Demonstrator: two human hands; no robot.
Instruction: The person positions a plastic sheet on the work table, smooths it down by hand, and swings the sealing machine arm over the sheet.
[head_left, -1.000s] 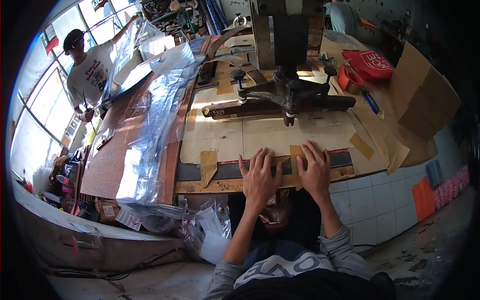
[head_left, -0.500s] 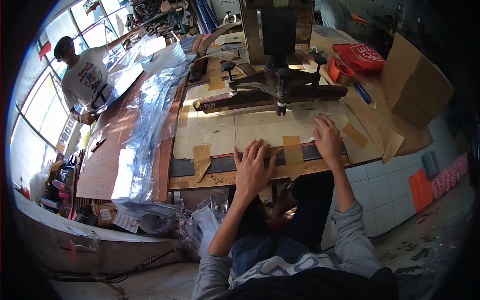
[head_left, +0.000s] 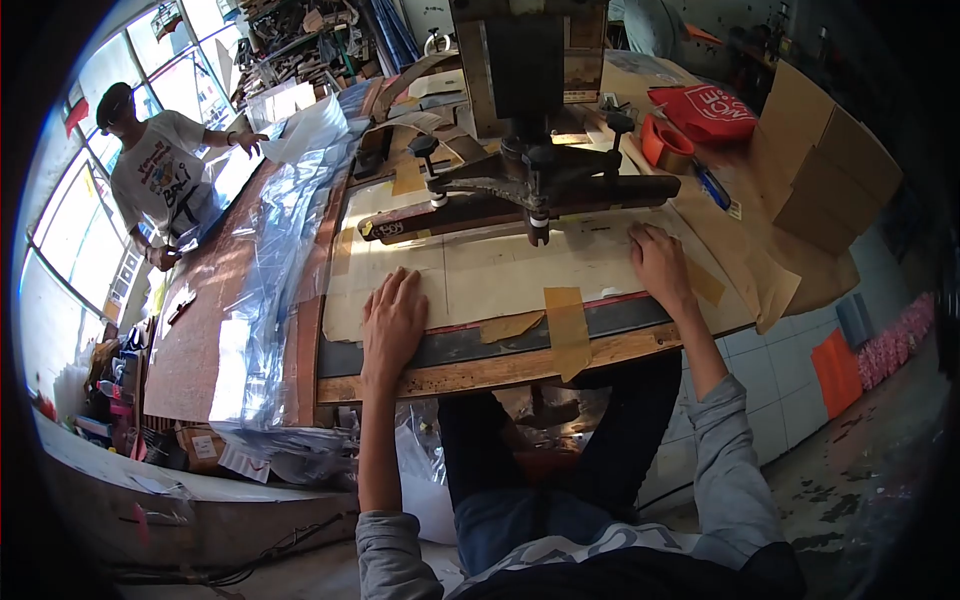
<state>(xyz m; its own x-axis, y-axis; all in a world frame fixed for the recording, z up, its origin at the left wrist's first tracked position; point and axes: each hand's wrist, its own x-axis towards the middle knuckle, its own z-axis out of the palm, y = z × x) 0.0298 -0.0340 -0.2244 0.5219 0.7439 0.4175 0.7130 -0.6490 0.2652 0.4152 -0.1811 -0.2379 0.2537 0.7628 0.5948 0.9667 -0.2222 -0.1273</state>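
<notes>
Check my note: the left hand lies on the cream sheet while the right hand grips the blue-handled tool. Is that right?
Not quite: the head view shows the right hand also on the cream sheet, not gripping the blue-handled tool, which lies apart from it. The left hand does lie on the sheet.

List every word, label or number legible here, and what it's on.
"NICE", apparently: red bag.
"BOY", as the rough white marks seem to read: dark crossbar.
Lettering too blurred to read surely: white T-shirt of the person at left.
Broken letters, no whole word: camera wearer's shirt.
Too small: white label on the carton under the table.
</notes>
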